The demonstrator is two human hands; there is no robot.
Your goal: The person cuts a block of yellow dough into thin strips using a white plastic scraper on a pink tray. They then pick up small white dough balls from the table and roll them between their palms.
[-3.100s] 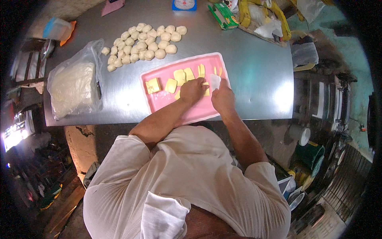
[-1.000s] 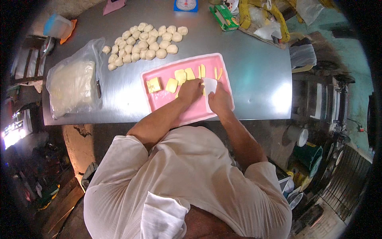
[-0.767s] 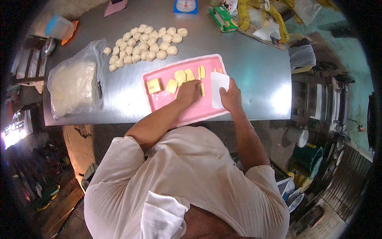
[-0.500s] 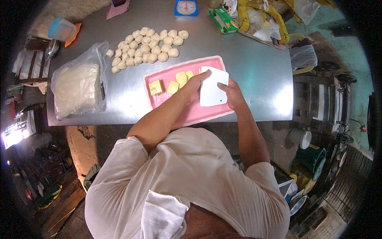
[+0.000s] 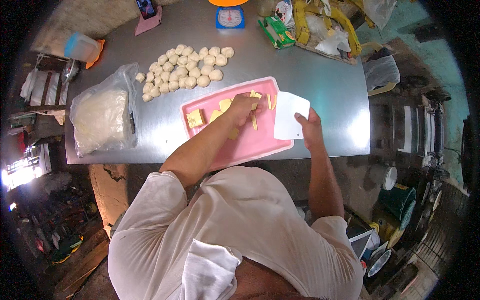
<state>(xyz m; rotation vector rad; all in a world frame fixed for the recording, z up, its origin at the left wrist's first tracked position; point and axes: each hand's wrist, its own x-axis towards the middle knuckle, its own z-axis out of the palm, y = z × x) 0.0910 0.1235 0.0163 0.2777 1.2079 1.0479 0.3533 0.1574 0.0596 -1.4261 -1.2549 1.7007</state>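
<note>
- Head view, right hand: thumb and fingers pinch the white scraper by its right side. The scraper overlaps the right rim of the pink tray in view; a small dark hole sits near its lower corner.
- Head view, left hand: fingers bent, over the tray at the yellow strips, some near its fingertips. Whether it grips one cannot be told.
- Head view, tray contents: one thick yellow block at the left end, bearing faint marks too small to read; yellow slices between block and left hand, partly hidden by the arm; the strips towards the right end.
- Head view, table: metal top. Behind the tray, a cluster of pale dough balls; at left, a clear plastic bag around a pale slab.
- Head view, markings: the green box carries print along its sides; the blue scale shows a round white dial with graduations and a reddish pointer. Both stand at the far side.
</note>
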